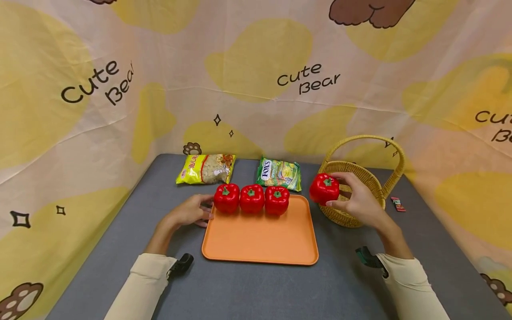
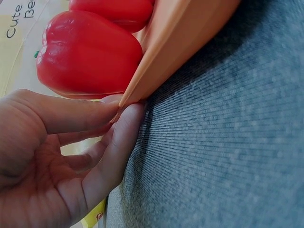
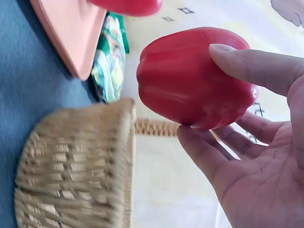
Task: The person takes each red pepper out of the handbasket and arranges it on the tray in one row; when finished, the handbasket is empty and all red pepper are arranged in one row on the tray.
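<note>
Three red bell peppers stand in a row along the back left of an orange tray (image 1: 260, 242): a left pepper (image 1: 226, 198), a middle pepper (image 1: 252, 199) and a right pepper (image 1: 277, 200). My left hand (image 1: 191, 210) pinches the tray's left rim between thumb and fingers, as the left wrist view shows beside the nearest pepper (image 2: 90, 54). A fourth red bell pepper (image 1: 324, 189) is held up by my right hand (image 1: 358, 198), off the table, in front of the wicker basket (image 1: 344, 218). In the right wrist view, thumb and fingers span this pepper (image 3: 190, 78).
A yellow snack bag (image 1: 206, 169) and a green FOX'S candy bag (image 1: 278, 173) lie behind the tray. The basket's tall handle (image 1: 362, 137) arches upward. A small red packet (image 1: 398, 204) lies right of the basket. Printed cloth (image 1: 248, 58) walls in the grey table (image 1: 256, 293).
</note>
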### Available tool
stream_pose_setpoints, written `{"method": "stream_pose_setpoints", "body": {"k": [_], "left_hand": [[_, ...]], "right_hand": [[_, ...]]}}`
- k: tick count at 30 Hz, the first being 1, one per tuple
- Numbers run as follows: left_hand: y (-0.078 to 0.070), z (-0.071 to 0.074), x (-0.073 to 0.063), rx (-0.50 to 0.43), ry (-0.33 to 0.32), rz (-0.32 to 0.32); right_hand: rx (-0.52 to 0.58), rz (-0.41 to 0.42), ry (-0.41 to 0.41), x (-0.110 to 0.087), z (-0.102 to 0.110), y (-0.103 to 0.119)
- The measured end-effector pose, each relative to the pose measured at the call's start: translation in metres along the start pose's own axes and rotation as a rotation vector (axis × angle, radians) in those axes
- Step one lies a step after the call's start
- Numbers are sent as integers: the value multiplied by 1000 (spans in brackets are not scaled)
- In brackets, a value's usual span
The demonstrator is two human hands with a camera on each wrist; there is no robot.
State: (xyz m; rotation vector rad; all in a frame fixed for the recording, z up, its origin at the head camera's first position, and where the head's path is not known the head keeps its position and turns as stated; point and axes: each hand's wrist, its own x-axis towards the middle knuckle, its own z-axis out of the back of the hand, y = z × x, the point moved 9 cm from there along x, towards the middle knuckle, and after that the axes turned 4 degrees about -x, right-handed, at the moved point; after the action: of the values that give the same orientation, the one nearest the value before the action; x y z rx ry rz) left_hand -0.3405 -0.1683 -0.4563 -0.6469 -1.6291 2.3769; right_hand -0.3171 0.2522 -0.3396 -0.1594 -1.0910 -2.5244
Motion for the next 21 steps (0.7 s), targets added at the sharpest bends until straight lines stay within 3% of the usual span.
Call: {"method": "stream_pose_setpoints", "body": {"k": [21], "left_hand": [[-2,0,-2,0,2,-11]], "right_hand": [[22,10,75,10,-50,0]]}}
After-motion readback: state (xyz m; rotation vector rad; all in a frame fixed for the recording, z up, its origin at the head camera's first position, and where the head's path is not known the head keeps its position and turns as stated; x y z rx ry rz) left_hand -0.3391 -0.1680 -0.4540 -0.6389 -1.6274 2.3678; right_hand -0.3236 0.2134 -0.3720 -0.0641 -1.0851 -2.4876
